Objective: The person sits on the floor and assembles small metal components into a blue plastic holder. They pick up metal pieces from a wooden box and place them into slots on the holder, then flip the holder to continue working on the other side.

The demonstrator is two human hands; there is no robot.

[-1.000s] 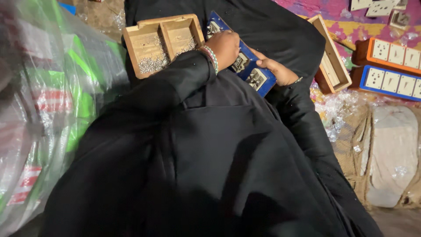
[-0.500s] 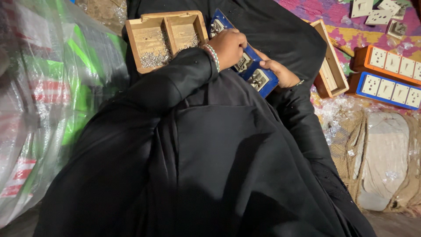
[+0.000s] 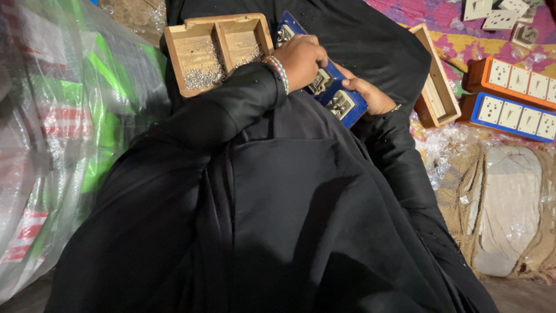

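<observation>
On the lap, a blue board (image 3: 347, 110) with metal fittings; both hands' fingers apparently clamped on it.

A patterned mat (image 3: 463, 40) covers the floor in the upper right of the frame; on it lie white plates (image 3: 501, 19), two socket strips (image 3: 512, 113) and a wooden tray (image 3: 434, 87).

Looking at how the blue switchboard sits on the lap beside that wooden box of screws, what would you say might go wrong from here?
1. The blue switchboard lies tilted on soft black cloth, steadied only by the right hand; it may slide off.
2. The wooden box of small screws rests on the same uneven lap, close to the left hand; a nudge could spill them.
3. The left hand covers the work spot, so a dropped screw might vanish in the dark folds.
</observation>
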